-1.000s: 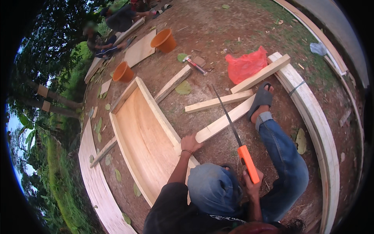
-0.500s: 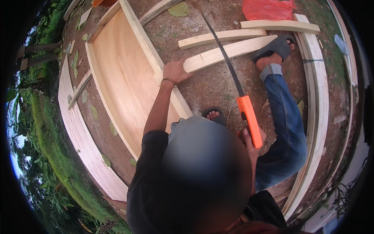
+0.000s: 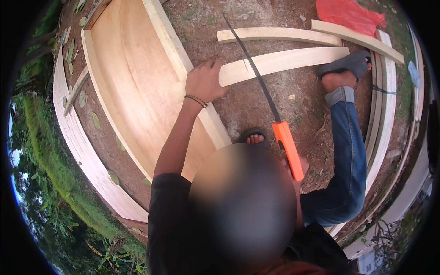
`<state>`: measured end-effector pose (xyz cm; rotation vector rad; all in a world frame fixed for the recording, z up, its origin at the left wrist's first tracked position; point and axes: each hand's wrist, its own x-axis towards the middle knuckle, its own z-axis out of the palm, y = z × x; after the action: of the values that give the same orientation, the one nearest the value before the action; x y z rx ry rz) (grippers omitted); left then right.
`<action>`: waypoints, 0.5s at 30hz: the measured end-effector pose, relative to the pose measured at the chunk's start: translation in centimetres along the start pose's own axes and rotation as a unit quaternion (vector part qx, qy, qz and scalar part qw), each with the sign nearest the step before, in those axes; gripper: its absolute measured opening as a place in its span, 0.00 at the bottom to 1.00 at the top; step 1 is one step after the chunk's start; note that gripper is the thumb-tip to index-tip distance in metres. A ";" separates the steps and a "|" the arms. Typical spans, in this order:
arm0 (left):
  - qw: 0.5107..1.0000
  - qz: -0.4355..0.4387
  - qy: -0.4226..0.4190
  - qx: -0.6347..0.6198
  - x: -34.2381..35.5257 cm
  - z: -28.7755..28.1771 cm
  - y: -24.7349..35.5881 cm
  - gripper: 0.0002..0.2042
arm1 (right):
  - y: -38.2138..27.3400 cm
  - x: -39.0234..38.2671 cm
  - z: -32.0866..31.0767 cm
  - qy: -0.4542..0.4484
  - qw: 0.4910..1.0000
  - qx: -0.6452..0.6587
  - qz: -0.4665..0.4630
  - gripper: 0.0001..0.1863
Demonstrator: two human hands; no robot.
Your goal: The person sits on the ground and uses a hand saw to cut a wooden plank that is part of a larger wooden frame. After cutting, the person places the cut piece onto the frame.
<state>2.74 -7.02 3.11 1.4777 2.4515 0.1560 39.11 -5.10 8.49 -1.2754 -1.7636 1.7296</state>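
My left hand (image 3: 205, 82) grips a pale wooden plank (image 3: 293, 60) where it rests on the edge of a shallow wooden frame (image 3: 169, 36). My right hand (image 3: 300, 167) is closed around the orange handle of a hand saw (image 3: 285, 146), partly hidden behind it. The dark toothed blade slants away to the upper left and crosses above the plank, close beside a thin dark line on the wood. Whether the teeth touch the plank I cannot tell. My sandalled foot (image 3: 343, 68) presses on the plank's far right end.
Behind the plank lie two more wooden strips (image 3: 279, 35) and a red plastic bag (image 3: 350, 16). Long timbers (image 3: 384, 91) run down the right side. A flat board (image 3: 87, 151) lies left of the frame, beside grass. My other foot (image 3: 254, 136) stands near the frame.
The saw has shifted left along the plank, bringing its blade closer to the dark line. My left hand keeps its hold on the plank. The whole view has shifted slightly.
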 end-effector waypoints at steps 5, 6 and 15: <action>1.000 0.014 -0.024 -0.009 0.6 -0.5 0.4 0.31 | -1.8 -4.5 -1.2 -0.018 1.000 -0.006 0.017 0.06; 0.999 -0.001 -0.053 -0.010 0.7 -0.9 0.3 0.32 | -2.0 -5.0 -1.4 -0.027 0.999 -0.019 0.003 0.06; 0.985 -0.162 -0.061 -0.019 3.3 -0.2 1.2 0.30 | -4.6 -8.1 -3.1 -0.020 0.999 -0.043 0.001 0.03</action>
<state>2.23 -3.53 3.01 1.0206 2.5313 0.0440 44.24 -8.83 15.95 -1.2862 -1.8776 1.7094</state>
